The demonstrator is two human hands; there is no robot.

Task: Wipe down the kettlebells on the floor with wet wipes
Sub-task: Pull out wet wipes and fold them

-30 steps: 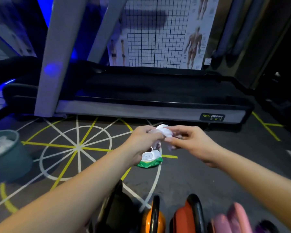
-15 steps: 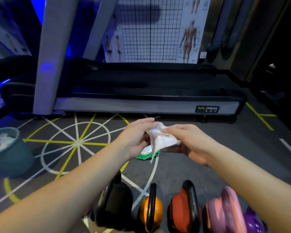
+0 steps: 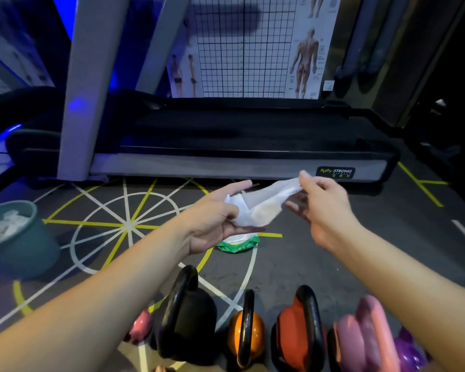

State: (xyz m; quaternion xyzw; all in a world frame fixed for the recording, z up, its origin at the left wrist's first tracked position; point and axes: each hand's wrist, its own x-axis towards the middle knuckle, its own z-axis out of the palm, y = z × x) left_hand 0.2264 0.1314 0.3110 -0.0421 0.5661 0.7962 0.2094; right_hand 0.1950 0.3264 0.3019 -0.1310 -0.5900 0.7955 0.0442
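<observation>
A white wet wipe [image 3: 258, 208] stretches between my hands above the floor. My left hand [image 3: 220, 218] lies palm up with the wipe's bunched end resting on it. My right hand [image 3: 320, 202] pinches the wipe's other end and holds it up to the right. Below them a row of kettlebells stands on the floor: a black one [image 3: 185, 315], an orange one [image 3: 244, 334], a red one [image 3: 298, 334], a pink one [image 3: 360, 336] and a purple one [image 3: 408, 350]. A small pink one [image 3: 140, 326] peeks out behind my left forearm.
A green and white wipes pack [image 3: 238, 244] lies on the floor under my left hand. A teal bin [image 3: 19, 242] with used wipes stands at the left. A treadmill [image 3: 239, 146] runs across the back. Yellow and white lines mark the dark floor [image 3: 306, 264].
My hands have moved apart and the bunched wipe has been pulled out longer. My left hand has turned palm up; my right hand has drawn its end up and right.
</observation>
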